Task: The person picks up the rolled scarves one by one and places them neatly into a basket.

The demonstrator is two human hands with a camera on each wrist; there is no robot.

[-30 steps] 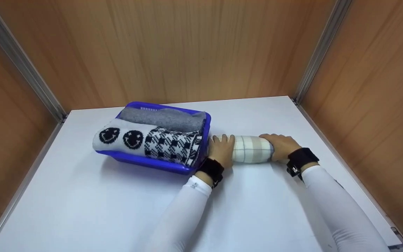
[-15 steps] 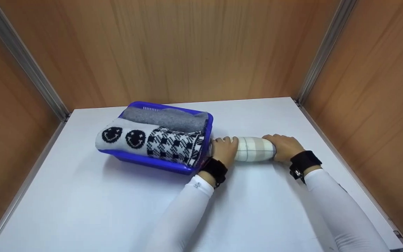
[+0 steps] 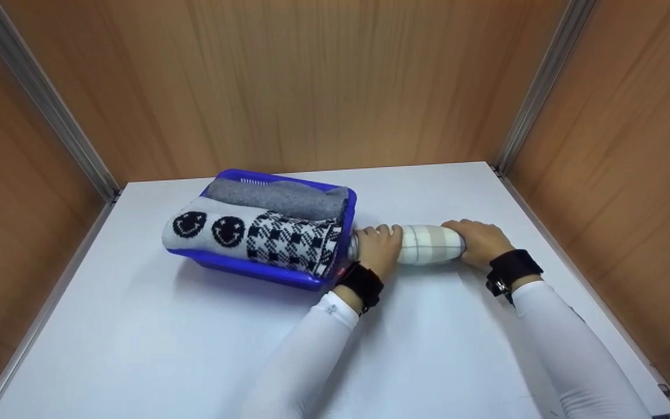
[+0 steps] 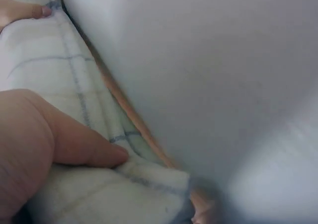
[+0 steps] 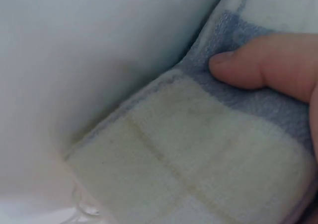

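A rolled plaid scarf (image 3: 431, 244) in cream and beige with blue lines lies on the white table, right of the basket. My left hand (image 3: 380, 251) holds its left part, beside the basket's right side. At the other end, my right hand (image 3: 483, 243) grips the roll. The left wrist view shows the left thumb (image 4: 84, 142) lying across the cloth. In the right wrist view the right thumb (image 5: 263, 67) presses on a blue band, and a fringe (image 5: 87, 206) shows at the cloth's end. The other fingers are mostly hidden there.
A blue plastic basket (image 3: 242, 269) stands left of my hands. In it lie a rolled grey knit cloth (image 3: 280, 198) and a white-and-black knit roll (image 3: 230, 233) with smiley faces and houndstooth. Wooden panels (image 3: 335, 87) enclose the table (image 3: 195, 349) at the back and sides.
Both hands and the plaid roll have shifted slightly right, a little more than the basket has in the view. The grips look the same.
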